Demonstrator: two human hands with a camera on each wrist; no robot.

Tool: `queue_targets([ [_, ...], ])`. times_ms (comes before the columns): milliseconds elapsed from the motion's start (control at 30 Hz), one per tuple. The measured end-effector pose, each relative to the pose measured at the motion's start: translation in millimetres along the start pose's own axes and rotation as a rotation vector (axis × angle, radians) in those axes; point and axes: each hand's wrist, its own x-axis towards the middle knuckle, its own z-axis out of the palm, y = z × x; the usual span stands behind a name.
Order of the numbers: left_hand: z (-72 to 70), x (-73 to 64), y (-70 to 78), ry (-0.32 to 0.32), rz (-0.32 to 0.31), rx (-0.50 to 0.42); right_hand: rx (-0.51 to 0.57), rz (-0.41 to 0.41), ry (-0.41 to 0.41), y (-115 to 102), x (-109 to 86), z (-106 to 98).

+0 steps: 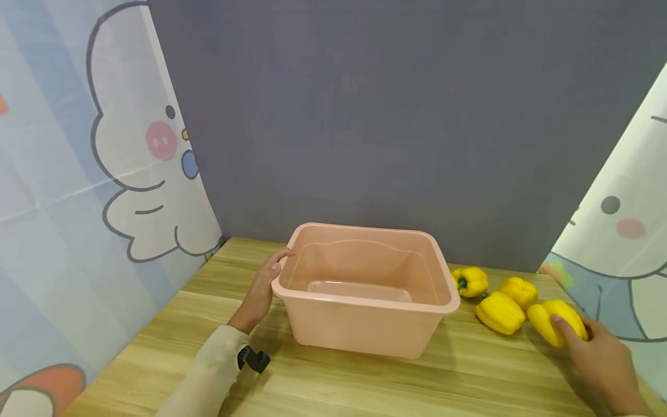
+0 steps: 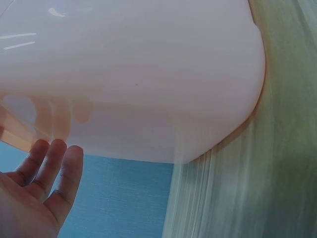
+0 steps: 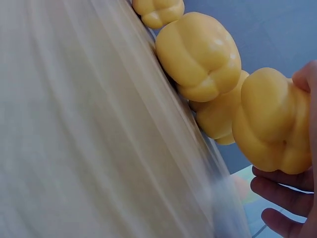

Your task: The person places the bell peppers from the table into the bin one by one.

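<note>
Progress, in my judgement: an early stage. One yellow pepper (image 1: 542, 318) is taken up. My right hand (image 1: 604, 356) grasps it, fingers curled about its body and thumb across it, near the right edge of the tabletop (image 1: 333, 385). It appears raised off the wood, though I cannot confirm the gap.

Three others lie unheld toward the back right corner: a front pepper (image 1: 500, 313), a middle pepper (image 1: 520, 291) just behind it, and a far pepper (image 1: 471, 282) partly hidden by the tub. These are left to be dealt with; none of the peppers I can see is inside the pink tub (image 1: 359, 327), which stands upright toward the back edge, near the middle.

My left hand (image 1: 259, 295) is at the tub's left rim, fingers touching it; whether they clasp the rim or merely rest there I cannot tell.

Surface: wood-grain finish, yellowish with darker streaks running side to side. A shadow falls beside the tub.

Room: a plain grey panel (image 1: 365, 116) rises behind the back edge (it reads blue in the wrist views). A left cloth (image 1: 62, 231) and a right cloth (image 1: 638, 272), both printed with cartoon figures, hang beyond the side edges.
</note>
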Motion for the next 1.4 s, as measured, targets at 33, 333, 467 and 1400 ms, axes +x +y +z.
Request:
queue_targets([
  [33,0.5,1.0,0.3,-0.002,0.0,-0.003,0.007,-0.004,0.005,0,-0.3,-1],
  [333,0.2,7.8,0.4,-0.006,-0.009,0.008,0.073,-0.028,0.014,-3,-0.1,-2],
  [467,-0.1,8.1,1.3,0.002,-0.004,0.011,0.096,-0.021,0.01,-4,1.5,-2],
  [1400,-0.2,3.3,-3.0,0.012,0.009,0.0,0.129,-0.056,0.093,-25,-10.2,-2],
])
